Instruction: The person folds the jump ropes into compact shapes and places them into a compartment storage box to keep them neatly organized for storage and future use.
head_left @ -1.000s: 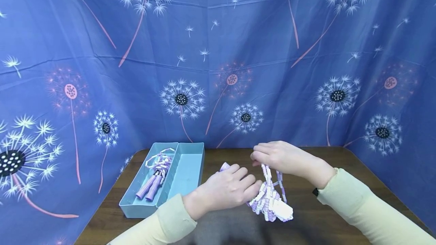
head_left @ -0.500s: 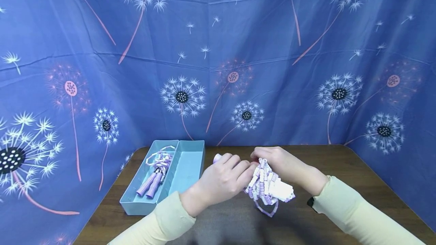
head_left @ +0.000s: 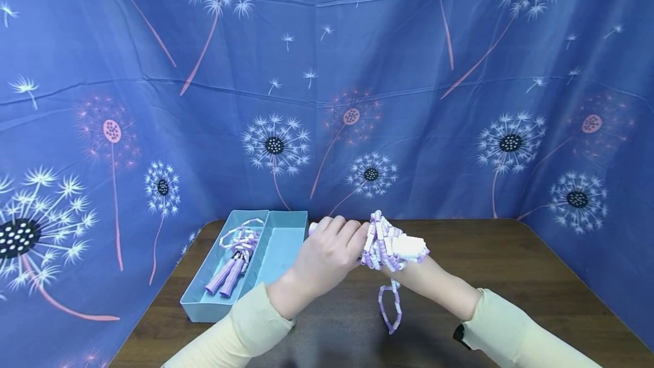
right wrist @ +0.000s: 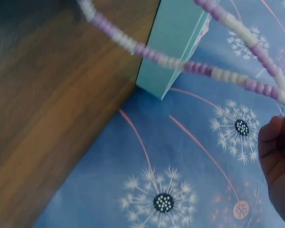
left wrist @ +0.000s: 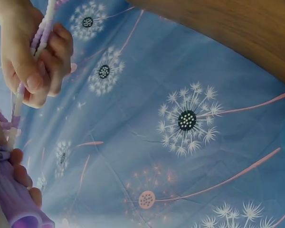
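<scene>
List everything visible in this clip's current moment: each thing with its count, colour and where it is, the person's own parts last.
Beaded jump rope: one, purple and white, bunched between both hands above the table, a loop hanging down.
Rope handle: one seen, purple, in the left hand.
Second jump rope: one, purple and white, coiled in the left compartment of the tray.
Tray: one, light blue, two compartments, back left of the table.
Table: one, dark brown wood.
Backdrop cloth: one, blue with dandelion print, behind and beside the table.
Left hand: grips the handle.
Right hand: holds the bunched rope.
Sleeves: two, pale yellow.
</scene>
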{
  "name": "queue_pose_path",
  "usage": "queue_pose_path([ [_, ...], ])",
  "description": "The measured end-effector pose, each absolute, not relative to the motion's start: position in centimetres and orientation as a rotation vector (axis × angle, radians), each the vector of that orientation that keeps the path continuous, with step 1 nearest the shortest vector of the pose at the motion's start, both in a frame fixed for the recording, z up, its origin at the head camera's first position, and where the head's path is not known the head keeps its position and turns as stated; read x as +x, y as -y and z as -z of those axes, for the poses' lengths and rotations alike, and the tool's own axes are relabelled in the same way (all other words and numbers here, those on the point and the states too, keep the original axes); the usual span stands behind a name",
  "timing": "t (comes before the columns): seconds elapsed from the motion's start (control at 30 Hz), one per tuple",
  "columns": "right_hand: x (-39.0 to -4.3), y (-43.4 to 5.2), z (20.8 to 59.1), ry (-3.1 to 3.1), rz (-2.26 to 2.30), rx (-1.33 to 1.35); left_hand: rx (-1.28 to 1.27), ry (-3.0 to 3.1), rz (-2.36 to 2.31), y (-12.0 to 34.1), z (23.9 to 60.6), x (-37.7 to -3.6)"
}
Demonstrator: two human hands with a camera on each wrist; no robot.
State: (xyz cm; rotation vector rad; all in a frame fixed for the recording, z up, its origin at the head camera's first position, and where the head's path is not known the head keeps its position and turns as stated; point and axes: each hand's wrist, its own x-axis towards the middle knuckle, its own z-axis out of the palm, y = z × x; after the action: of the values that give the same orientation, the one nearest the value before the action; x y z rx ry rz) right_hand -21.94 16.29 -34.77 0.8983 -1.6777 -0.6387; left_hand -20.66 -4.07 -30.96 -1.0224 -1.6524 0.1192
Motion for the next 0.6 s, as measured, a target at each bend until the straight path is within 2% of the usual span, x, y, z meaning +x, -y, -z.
queue_pose_path([
  [0.1, -22.2, -16.1, 36.1, 2.018, -0.080, 1.057, -0.971, 1.689, -0.126, 4.1, 30.9, -20.8],
  [0.2, -21.9, -15.7, 37.0, 2.106, -0.726, 1.066, -0.913, 1.695, -0.127, 4.1, 30.9, -21.1],
  [0.4, -20.8, -15.5, 38.4, 2.205, -0.852, 1.065, -0.812, 1.741, -0.134, 4.5, 31.0, -21.9],
  [0.6, -20.1, -15.2, 38.7, 2.238, -0.769, 1.025, -0.774, 1.826, -0.174, 4.8, 31.6, -22.3],
])
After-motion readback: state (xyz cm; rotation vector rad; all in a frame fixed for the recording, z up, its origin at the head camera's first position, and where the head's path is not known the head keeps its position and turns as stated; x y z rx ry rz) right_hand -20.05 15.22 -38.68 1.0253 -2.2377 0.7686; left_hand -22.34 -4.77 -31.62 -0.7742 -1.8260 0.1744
